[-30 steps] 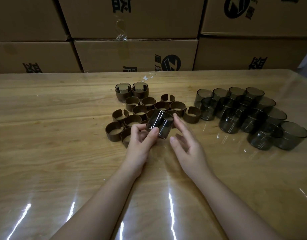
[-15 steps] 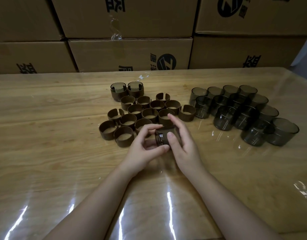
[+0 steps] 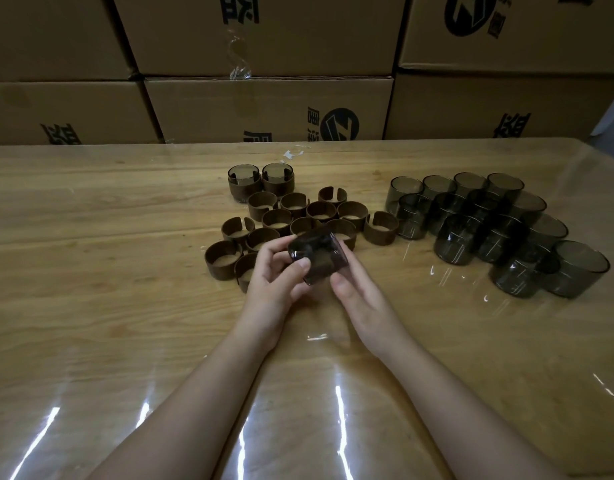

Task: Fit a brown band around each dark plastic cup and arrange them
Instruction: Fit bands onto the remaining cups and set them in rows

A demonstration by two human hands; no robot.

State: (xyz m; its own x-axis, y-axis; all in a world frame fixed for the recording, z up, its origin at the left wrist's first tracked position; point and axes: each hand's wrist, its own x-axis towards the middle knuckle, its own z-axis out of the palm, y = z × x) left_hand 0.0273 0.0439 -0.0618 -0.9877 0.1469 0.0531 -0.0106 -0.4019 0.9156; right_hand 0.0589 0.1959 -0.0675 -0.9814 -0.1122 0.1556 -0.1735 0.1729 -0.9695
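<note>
I hold one dark see-through plastic cup [image 3: 317,258] tilted on its side above the table, with my left hand [image 3: 276,282] gripping its near rim and my right hand [image 3: 359,292] against its right side. Whether a band is on this cup I cannot tell. Several loose brown split bands [image 3: 350,211] lie in a cluster just behind my hands. Two cups with brown bands on them [image 3: 260,183] stand side by side at the back of that cluster. Several bare dark cups [image 3: 499,223] stand grouped at the right.
The wooden table [image 3: 90,254] has a glossy clear cover with glare streaks near me. Stacked cardboard boxes [image 3: 267,105] form a wall along the far edge. The table's right edge [image 3: 607,174] runs close to the bare cups.
The cup went from upright between my hands half a second ago to tilted on its side and a little higher. Both hands stayed on it in front of the bands.
</note>
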